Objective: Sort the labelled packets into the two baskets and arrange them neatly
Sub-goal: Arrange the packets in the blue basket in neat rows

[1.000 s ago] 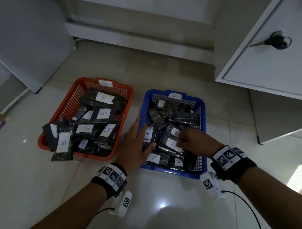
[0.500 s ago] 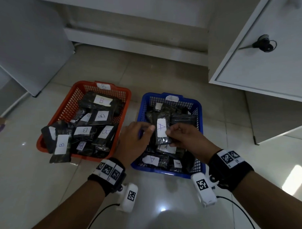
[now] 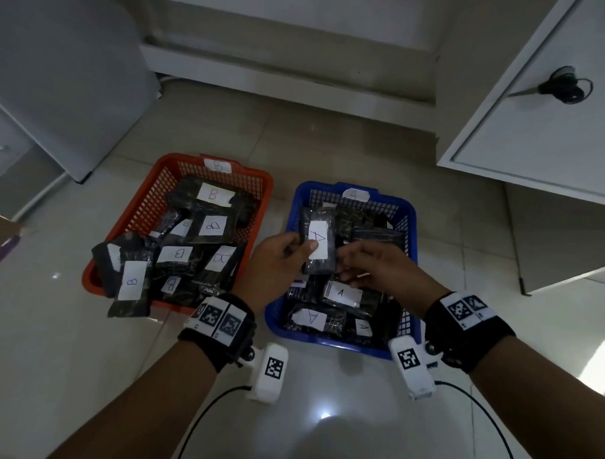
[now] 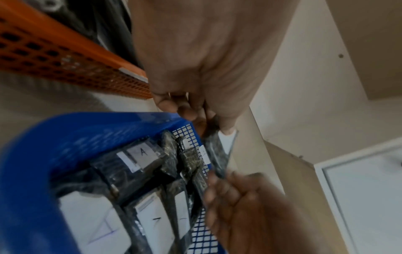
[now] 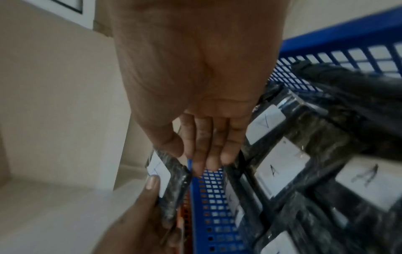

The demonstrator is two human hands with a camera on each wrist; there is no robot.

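Note:
A black packet labelled A (image 3: pixel 323 226) is held upright above the blue basket (image 3: pixel 331 343), which has an A tag on its far rim. My left hand (image 3: pixel 279 252) grips its left edge, thumb on the white label. My right hand (image 3: pixel 375 266) pinches its right edge with thumb and fingertips. The same packet (image 4: pixel 217 154) shows in the left wrist view, and in the right wrist view the packet (image 5: pixel 174 180) hangs just outside the basket wall (image 5: pixel 348 34). Several A packets lie in the blue basket. The orange basket (image 3: pixel 180 159), tagged B, holds several B packets.
One B packet (image 3: pixel 131 285) hangs over the orange basket's front left rim. A white cabinet door with a key (image 3: pixel 538 117) stands open at the right. A grey panel (image 3: pixel 60 66) leans at the left. The baskets sit side by side on pale floor tiles.
My right hand picked an A packet out of the blue basket and my left hand left the rim to take hold too. The packet now sits higher and farther back.

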